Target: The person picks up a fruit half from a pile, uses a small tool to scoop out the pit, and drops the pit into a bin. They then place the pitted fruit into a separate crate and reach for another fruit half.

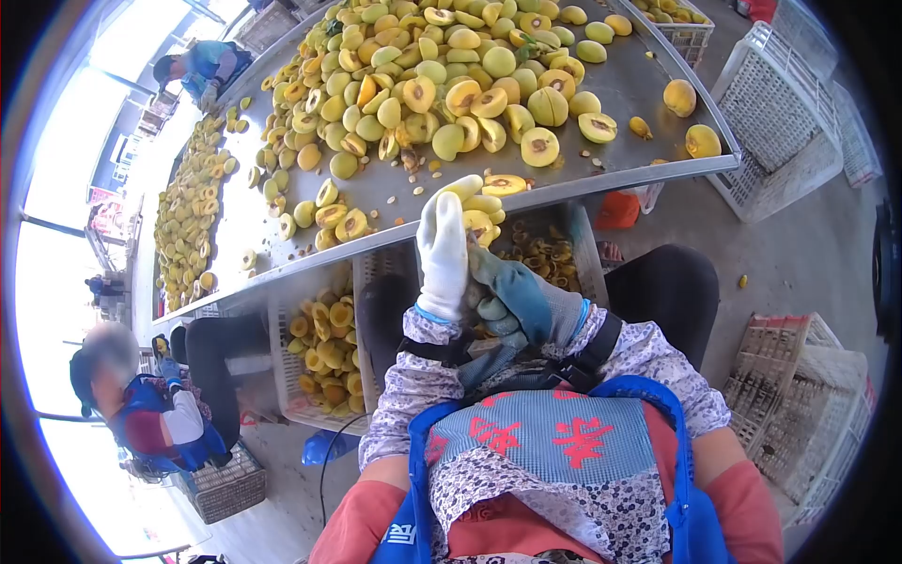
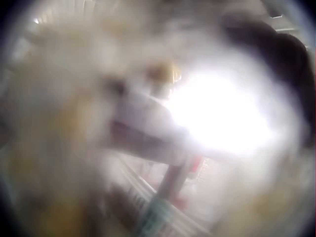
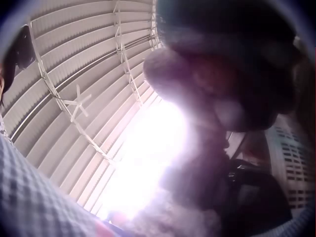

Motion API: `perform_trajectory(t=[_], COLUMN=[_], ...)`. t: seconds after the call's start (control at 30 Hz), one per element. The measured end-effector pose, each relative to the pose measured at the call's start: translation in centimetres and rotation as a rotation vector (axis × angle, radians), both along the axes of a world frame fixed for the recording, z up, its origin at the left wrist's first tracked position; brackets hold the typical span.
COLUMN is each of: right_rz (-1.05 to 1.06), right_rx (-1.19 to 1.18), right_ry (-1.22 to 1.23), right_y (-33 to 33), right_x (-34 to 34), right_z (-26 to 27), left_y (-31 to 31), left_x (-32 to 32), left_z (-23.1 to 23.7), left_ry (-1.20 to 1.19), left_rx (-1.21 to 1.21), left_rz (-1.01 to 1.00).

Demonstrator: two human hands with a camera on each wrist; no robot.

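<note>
My left hand (image 1: 443, 256), white-gloved: fingers bent round one cut fruit (image 1: 479, 227). My right hand (image 1: 520, 299), beside it: fingers curled, hold hidden. Fruit heap (image 1: 418, 94): beyond both hands. Step, seemingly: pitting; next move calls for steadying the fruit.

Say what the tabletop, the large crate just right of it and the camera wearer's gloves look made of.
Tabletop: probably stainless steel; grey with a dull sheen. Crate: likely moulded plastic, off-white, with latticed walls. Left glove: white and smooth-looking, perhaps rubber-coated, though that stays open. Right glove: seemingly grey knit, from its textured cuff, with a blue-green, possibly rubber, coating.
</note>
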State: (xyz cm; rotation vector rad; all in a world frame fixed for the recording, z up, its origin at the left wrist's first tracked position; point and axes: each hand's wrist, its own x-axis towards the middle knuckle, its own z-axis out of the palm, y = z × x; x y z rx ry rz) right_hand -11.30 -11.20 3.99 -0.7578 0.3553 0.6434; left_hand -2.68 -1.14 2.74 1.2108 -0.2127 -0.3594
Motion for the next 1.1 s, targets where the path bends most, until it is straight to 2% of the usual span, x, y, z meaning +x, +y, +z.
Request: perform_trajectory(t=[0.03, 0.1, 0.23, 0.3, 0.33, 0.37, 0.43, 0.47, 0.53, 0.57, 0.6, 0.63, 0.67, 0.7, 0.73, 0.77, 0.83, 0.9, 0.93, 0.97, 1.03, 1.07, 1.1], right_rz=[-0.004, -0.075, -0.103, 0.11, 0.136, 0.134, 0.178, 0.179, 0.106, 0.11, -0.038, -0.189, -0.186, -0.116, -0.037, -0.023, 0.033, 0.042, 0.019, -0.004, -0.024, -0.054, -0.052], right_rx=[-0.001, -0.458, -0.43, 0.154, 0.186, 0.185, -0.165, -0.165, -0.191, -0.193, -0.264, -0.33, -0.328, -0.147, 0.033, 0.042, 0.253, 0.267, 0.171, 0.07, -0.003, -0.071, -0.075], right_ry=[0.003, -0.21, -0.261, -0.046, -0.082, -0.081, -0.097, -0.099, -0.204, -0.206, -0.401, -0.597, -0.604, -0.287, 0.032, 0.025, 0.069, 0.089, 0.074, 0.06, 0.067, 0.075, 0.074], right_y=[0.2, 0.7, 0.6, -0.5, -0.8, -0.9, -1.1, -0.9, -0.2, 0.7, 1.8, 2.4, 1.8, 0.5, -0.3, -0.4, -0.1, 0.8, 1.0, 1.1, 1.4, 1.5, 1.5], right_x=[0.0, -0.3, -0.4, -0.1, -0.2, -0.3, -0.2, -0.3, -0.5, -0.5, -0.5, -0.4, -0.4, -0.3, -0.2, -0.1, 0.1, 0.3, 0.3, 0.3, 0.6, 0.7, 0.9], right_z=[-0.4, -1.1, -1.3, -1.7, -1.7, -1.6, -0.4, -0.5, -1.0, -2.7, -5.5, -5.8, -6.0, -4.4, -3.7, -4.0, -4.6, -4.6, -3.9, -3.2, -2.0, -1.7, -1.8], left_y=[-0.1, -0.2, 0.0, 0.7, 0.9, 1.1, 1.3, 1.2, 0.6, 0.8, 1.3, 2.0, 3.5, 5.2, 6.4, 7.8, 14.1, 19.8, 20.9, 21.5, 21.0, 19.5, 18.2], left_x=[0.0, -0.1, -0.1, 0.3, 0.5, 0.6, 0.8, 0.6, 0.1, 0.6, 1.6, 2.5, 3.2, 3.8, 3.5, 3.1, 5.0, 7.1, 7.1, 7.6, 8.7, 9.2, 10.0], left_z=[0.0, 0.1, 0.2, 0.4, 0.5, 0.6, 0.7, 0.8, 1.1, 1.0, 0.7, 0.6, 0.9, 1.4, 2.9, 4.4, 2.1, 2.6, 2.6, 2.3, 2.9, 2.8, 2.6], left_ry=[0.003, -0.037, 0.027, 0.139, 0.139, 0.127, 0.098, 0.096, 0.169, 0.167, 0.243, 0.317, 0.251, 0.182, 0.14, 0.099, -0.962, -0.17, -0.204, -0.203, -0.48, -0.523, -0.49], left_rx=[-0.001, 0.057, 0.054, 0.013, 0.012, 0.043, 0.102, 0.102, -0.071, -0.073, -0.191, -0.307, -0.28, -0.253, -0.199, -0.141, 0.669, 0.283, 0.578, 0.577, 1.36, 1.413, 1.553], left_rz=[-0.004, 0.0, -0.006, -0.137, -0.139, -0.183, -0.262, -0.261, -0.102, -0.099, 0.051, 0.2, 0.231, 0.267, 0.373, 0.479, 0.614, 0.736, 0.85, 0.856, 0.754, 0.717, 0.567])
